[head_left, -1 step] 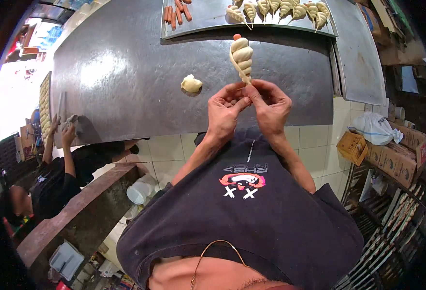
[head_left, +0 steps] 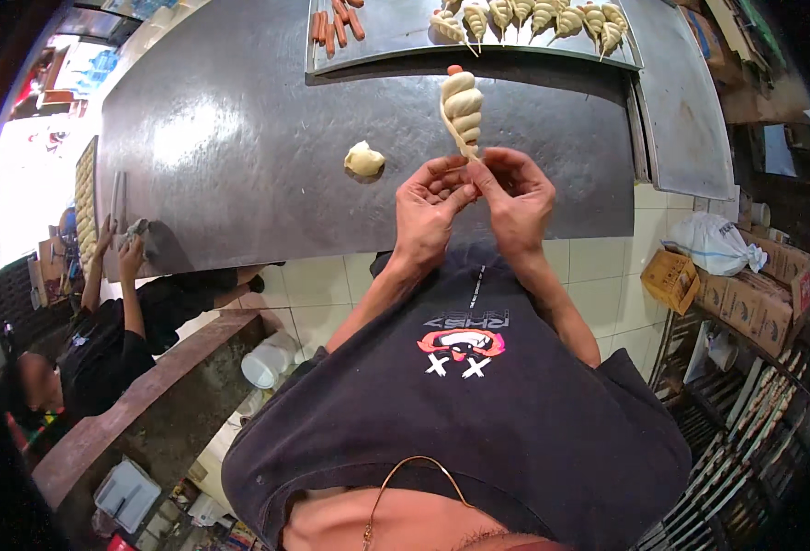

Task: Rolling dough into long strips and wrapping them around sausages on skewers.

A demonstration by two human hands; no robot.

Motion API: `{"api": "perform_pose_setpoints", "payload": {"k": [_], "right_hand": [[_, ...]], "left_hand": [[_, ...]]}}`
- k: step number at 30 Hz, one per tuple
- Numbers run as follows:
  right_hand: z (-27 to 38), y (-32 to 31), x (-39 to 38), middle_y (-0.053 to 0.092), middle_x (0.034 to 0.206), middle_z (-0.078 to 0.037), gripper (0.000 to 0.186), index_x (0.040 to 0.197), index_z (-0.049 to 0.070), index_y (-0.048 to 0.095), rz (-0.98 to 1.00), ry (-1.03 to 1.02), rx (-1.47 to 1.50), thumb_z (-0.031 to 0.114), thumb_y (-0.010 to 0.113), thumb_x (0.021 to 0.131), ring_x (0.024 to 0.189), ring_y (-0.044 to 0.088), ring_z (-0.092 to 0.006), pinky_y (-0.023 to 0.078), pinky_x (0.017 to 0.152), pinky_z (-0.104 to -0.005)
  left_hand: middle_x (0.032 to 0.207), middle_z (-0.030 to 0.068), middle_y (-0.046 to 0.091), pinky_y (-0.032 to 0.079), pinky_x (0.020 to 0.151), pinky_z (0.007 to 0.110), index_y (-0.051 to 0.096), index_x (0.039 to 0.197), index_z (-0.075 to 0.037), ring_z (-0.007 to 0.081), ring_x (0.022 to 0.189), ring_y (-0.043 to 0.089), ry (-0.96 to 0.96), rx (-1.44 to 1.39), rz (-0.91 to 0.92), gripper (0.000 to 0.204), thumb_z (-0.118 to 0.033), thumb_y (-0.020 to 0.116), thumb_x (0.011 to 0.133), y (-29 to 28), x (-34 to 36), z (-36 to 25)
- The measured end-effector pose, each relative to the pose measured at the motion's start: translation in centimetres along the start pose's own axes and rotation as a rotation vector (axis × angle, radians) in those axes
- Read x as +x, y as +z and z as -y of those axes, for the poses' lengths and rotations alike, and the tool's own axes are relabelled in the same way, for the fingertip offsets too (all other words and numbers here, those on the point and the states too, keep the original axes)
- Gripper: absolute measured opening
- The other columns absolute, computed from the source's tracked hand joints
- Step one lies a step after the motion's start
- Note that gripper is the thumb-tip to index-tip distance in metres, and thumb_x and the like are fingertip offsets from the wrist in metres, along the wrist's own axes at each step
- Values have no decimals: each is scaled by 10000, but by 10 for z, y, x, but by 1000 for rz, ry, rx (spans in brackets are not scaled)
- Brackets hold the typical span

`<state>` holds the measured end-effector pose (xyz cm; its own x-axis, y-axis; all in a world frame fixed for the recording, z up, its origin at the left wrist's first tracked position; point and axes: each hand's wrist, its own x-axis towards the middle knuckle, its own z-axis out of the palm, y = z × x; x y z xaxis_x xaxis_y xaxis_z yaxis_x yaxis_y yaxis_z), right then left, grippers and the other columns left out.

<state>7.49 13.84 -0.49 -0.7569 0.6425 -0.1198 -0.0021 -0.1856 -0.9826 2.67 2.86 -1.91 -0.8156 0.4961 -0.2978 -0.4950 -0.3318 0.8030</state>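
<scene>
A dough-wrapped sausage (head_left: 463, 106) stands upright above the table's near part, its orange tip showing at the top. The dough winds round it in a spiral, and one strip runs down its left side to the lower end. My left hand (head_left: 435, 207) and my right hand (head_left: 518, 204) are both closed at that lower end, thumbs and fingers pinching the dough tail and what looks like a thin stick. The fingers hide most of the stick. To the left of my hands a pale lump of dough (head_left: 364, 160) lies on the metal table (head_left: 239, 174).
A metal tray (head_left: 405, 57) at the far side holds several bare sausages (head_left: 336, 25) and several dough-wrapped sausages on sticks (head_left: 543, 16). Another tray (head_left: 685, 110) is at the right. A co-worker's hands (head_left: 122, 246) work at the table's left end. Cardboard boxes (head_left: 745, 308) stand at right.
The dough-wrapped sausage has shifted very slightly to the right at its top. The co-worker's hands at the left have moved a little. My own hands keep their grip.
</scene>
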Motion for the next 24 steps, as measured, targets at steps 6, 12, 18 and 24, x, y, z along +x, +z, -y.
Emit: {"api": "perform_pose_setpoints", "payload": {"k": [6, 12, 18, 24], "right_hand": [[-4, -14, 15, 709, 921, -66, 193, 1008, -9, 655, 125, 115, 243, 3, 750, 840, 826, 665, -107, 543, 726, -236], [-9, -12, 15, 714, 896, -65, 160, 936, 5, 641, 62, 14, 117, -17, 754, 826, 799, 679, -113, 556, 716, -249], [-5, -13, 13, 703, 866, -74, 180, 857, 31, 597, 129, 96, 281, -74, 736, 812, 746, 680, -130, 555, 645, -259], [-7, -15, 17, 700, 802, -124, 296, 736, 51, 491, 244, 160, 288, -110, 733, 791, 707, 679, -152, 557, 585, -287]], "left_hand": [[1005, 104, 691, 556, 833, 277, 602, 1136, 36, 143, 907, 664, 73, 176, 61, 273, 97, 630, 871, -5, 2, -1], [891, 85, 708, 543, 765, 258, 663, 1074, 49, 134, 829, 666, 51, 343, 11, 201, 35, 665, 874, 8, 1, -3], [804, 61, 677, 505, 672, 263, 684, 984, 61, 110, 711, 605, -27, 299, 218, 152, 37, 538, 950, -15, 4, -9], [806, 32, 600, 455, 663, 248, 619, 922, 41, 95, 697, 536, -110, 210, 421, 173, 62, 453, 963, -34, 9, 3]]}}
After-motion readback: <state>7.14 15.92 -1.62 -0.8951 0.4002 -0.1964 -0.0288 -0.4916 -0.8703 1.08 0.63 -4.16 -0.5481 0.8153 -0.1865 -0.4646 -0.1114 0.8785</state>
